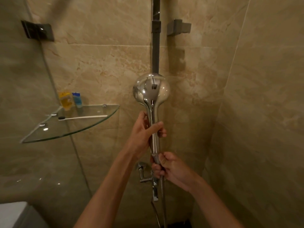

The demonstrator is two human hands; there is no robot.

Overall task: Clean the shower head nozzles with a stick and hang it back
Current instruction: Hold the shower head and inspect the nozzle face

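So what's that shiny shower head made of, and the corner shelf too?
The shower head looks like polished chrome, whether over metal or plastic I can't tell: its round back mirrors the wall and rail like a curved mirror. The corner shelf looks like clear glass: you see the tiles through it, and its edge shows greenish. Both hands, left and right, hold the handle.

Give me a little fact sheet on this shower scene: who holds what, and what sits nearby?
place: tiled shower corner
shower head: chrome, upright, its back to the camera, nozzles hidden
left hand: grips the upper handle
right hand: grips the handle's base at the hose
rail: dark, vertical, behind the shower head
glass shelf: two small bottles, a white toothbrush
tap: chrome, below the hands
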